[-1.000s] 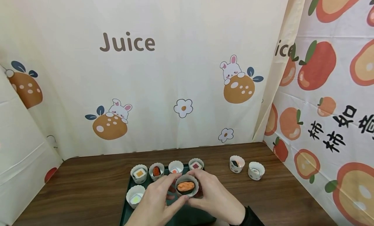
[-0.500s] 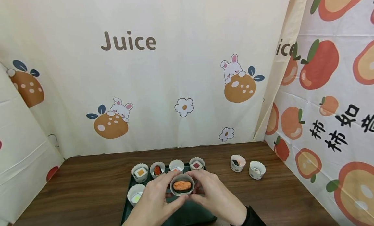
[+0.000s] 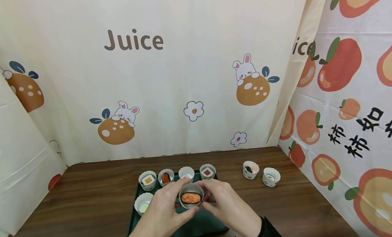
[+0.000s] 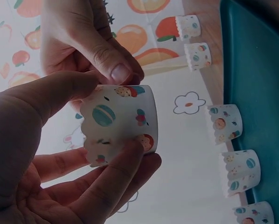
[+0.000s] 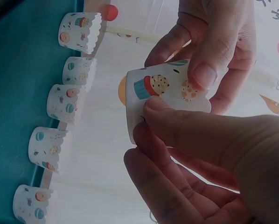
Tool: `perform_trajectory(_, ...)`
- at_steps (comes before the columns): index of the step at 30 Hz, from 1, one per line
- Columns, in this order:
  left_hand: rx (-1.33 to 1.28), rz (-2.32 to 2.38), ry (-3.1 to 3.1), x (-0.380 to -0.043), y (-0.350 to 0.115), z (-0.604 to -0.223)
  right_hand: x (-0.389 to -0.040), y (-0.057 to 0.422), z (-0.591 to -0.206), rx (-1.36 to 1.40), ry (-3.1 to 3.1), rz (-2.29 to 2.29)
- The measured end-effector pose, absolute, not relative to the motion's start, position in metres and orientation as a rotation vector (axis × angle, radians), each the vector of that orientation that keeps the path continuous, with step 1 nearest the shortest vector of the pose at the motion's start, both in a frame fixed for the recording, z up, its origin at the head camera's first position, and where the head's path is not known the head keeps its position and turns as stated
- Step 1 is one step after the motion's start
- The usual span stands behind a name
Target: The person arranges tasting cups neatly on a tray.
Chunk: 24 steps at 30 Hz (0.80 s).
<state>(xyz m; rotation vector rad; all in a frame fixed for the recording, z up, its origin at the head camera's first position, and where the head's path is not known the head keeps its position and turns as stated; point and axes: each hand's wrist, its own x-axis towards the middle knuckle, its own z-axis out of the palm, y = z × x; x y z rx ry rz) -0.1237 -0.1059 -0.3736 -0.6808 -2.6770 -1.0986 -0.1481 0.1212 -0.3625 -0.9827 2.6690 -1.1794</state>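
Observation:
Both hands hold one paper baking cup [image 3: 191,186] over the dark green tray [image 3: 200,225]. A piece of sushi with an orange topping and a dark wrap [image 3: 190,198] lies inside it. My left hand [image 3: 165,208] grips the cup from the left, thumb and fingers on its wall. From the other side, my right hand [image 3: 228,205] pinches it between thumb and fingers. In the left wrist view the cup's printed wall [image 4: 118,123] shows between the two hands. The right wrist view shows a cupcake print on the same cup [image 5: 151,86].
Along the tray's back stand several paper cups with small food pieces, among them a yellow-topped one [image 3: 148,181] and a red-topped one [image 3: 207,171]. Another cup [image 3: 142,203] stands at the tray's left. Two cups [image 3: 250,170] [image 3: 271,177] stand on the wooden table [image 3: 76,199].
The held cup has shifted slightly left and tilted a little, with both hands still on it. The other cups have not moved on the tray or table; the head view has shifted slightly.

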Motion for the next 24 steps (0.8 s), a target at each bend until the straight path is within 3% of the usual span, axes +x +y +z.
perform_trajectory(24,-0.770,-1.080,-2.694,-0.129,-0.106,-0.383,-0.145,0.119,-0.363,-1.056,2.655,-1.191)
